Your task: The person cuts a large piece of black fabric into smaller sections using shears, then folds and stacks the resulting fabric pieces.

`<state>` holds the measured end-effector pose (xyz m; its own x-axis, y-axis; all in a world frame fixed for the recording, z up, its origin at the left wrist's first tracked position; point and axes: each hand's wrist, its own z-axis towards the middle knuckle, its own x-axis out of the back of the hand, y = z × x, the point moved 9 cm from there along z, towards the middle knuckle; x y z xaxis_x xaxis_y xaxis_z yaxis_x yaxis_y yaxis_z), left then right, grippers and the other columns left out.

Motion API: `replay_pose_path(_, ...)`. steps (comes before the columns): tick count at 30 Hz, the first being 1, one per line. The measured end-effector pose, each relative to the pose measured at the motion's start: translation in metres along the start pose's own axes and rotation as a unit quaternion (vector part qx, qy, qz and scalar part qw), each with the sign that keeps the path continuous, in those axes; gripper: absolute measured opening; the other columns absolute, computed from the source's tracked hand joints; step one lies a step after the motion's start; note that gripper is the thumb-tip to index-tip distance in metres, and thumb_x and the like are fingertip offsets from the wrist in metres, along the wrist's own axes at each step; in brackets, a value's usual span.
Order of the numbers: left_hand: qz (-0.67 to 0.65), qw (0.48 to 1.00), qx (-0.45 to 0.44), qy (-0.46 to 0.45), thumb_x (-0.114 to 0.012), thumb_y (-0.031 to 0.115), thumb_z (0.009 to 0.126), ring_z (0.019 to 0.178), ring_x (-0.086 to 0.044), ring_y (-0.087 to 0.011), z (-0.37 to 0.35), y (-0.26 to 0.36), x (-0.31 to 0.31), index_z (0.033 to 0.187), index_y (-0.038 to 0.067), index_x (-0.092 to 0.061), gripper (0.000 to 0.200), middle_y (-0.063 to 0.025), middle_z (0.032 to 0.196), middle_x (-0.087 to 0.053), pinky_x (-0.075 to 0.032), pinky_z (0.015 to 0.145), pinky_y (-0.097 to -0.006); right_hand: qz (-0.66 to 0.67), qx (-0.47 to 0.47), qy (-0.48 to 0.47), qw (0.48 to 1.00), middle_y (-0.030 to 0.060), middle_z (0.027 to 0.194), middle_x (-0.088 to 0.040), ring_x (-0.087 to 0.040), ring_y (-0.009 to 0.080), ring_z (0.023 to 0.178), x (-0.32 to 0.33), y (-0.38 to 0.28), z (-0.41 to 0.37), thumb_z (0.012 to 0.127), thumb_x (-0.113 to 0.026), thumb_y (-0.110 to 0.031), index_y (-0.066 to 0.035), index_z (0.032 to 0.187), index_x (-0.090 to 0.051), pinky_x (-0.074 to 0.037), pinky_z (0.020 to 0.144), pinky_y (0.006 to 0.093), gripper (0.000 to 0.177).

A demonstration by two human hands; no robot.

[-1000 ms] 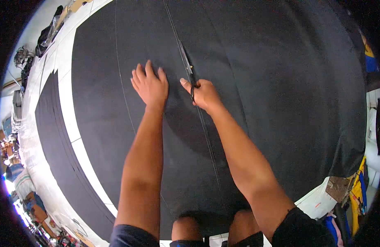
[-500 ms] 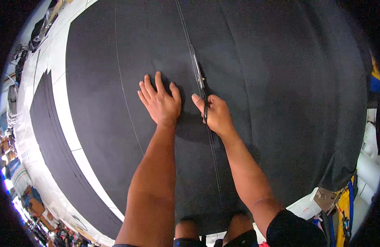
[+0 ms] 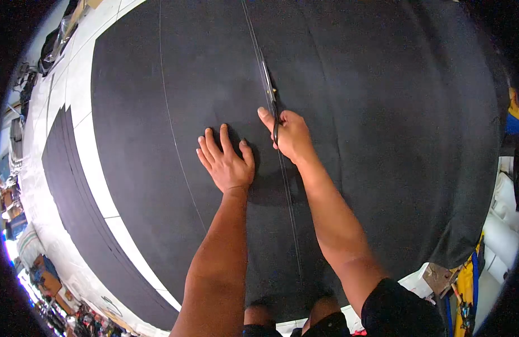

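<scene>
A wide sheet of black fabric [image 3: 394, 140] covers most of the surface before me, with thin pale lines running along it. My right hand [image 3: 293, 135] grips a pair of scissors [image 3: 271, 92] by the dark handles, thumb on the left side. The metal blades point away from me and lie along a pale double line; their tips are hard to make out against the cloth. To the left of that line, my left hand [image 3: 228, 163] rests flat on the fabric, fingers spread and holding nothing.
Dark fabric strips [image 3: 82, 185] lie on the white tiled surface [image 3: 96, 174] at left. Mixed items [image 3: 51, 281] crowd the far left edge. At right are white rolls [image 3: 504, 224] and a yellow and blue item [image 3: 470, 281] near the lower corner.
My right hand and the scissors have moved farther away from me along the pale line. My left hand sits lower and slightly farther right in view, still flat.
</scene>
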<state>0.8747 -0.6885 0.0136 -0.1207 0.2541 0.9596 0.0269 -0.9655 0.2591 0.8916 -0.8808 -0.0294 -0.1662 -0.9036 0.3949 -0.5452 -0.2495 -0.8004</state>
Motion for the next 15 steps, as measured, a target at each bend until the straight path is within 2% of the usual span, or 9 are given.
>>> replay_pose_path(2,0.003,1.0,0.0,-0.004,-0.054,0.037,0.094,0.144,-0.028,-0.0432,-0.001,0.0,0.0,0.143,0.012,-0.047,0.056,-0.0226,0.151,-0.038,-0.018,0.119,-0.0565,-0.002,0.003,-0.001,1.0,0.0225,0.064,-0.058,-0.058,0.0336,0.061,0.0,-0.007,0.01,0.082,-0.068,-0.068,0.002,0.063,-0.054,-0.045,0.059,0.0448,0.073)
replay_pose_path(5,0.007,1.0,-0.004,-0.007,-0.053,0.036,0.092,0.143,-0.028,-0.0445,0.0,0.002,0.001,0.142,0.01,-0.049,0.056,-0.0233,0.15,-0.037,-0.018,0.119,-0.0574,0.012,0.025,-0.003,1.0,0.0021,0.057,-0.051,-0.05,0.0103,0.045,-0.001,-0.028,0.029,0.085,-0.073,-0.058,-0.008,0.066,-0.049,-0.041,0.042,0.0272,0.059)
replay_pose_path(9,0.003,1.0,0.007,-0.025,-0.054,0.036,0.093,0.144,-0.027,-0.0436,0.001,-0.003,-0.001,0.144,0.012,-0.047,0.057,-0.0229,0.152,-0.036,-0.017,0.119,-0.0571,0.08,-0.04,-0.049,0.995,0.0029,0.057,-0.052,-0.051,0.0106,0.046,-0.008,-0.048,0.046,0.084,-0.073,-0.058,-0.008,0.066,-0.051,-0.042,0.042,0.0267,0.058)
replay_pose_path(12,0.003,0.999,0.01,-0.034,-0.053,0.036,0.093,0.145,-0.026,-0.0435,0.005,-0.004,-0.002,0.144,0.012,-0.046,0.057,-0.0231,0.152,-0.035,-0.016,0.119,-0.0575,0.024,0.0,-0.024,0.999,0.0029,0.057,-0.052,-0.052,0.0108,0.046,-0.008,-0.063,0.071,0.084,-0.073,-0.058,-0.008,0.066,-0.051,-0.042,0.042,0.0267,0.058)
replay_pose_path(15,0.003,0.999,0.015,-0.05,-0.053,0.036,0.093,0.146,-0.024,-0.0437,0.004,-0.008,-0.003,0.145,0.011,-0.045,0.057,-0.0237,0.153,-0.033,-0.015,0.119,-0.0579,0.049,-0.009,-0.037,0.998,0.003,0.057,-0.052,-0.052,0.011,0.046,-0.015,-0.072,0.088,0.084,-0.073,-0.059,-0.008,0.065,-0.051,-0.043,0.042,0.0268,0.058)
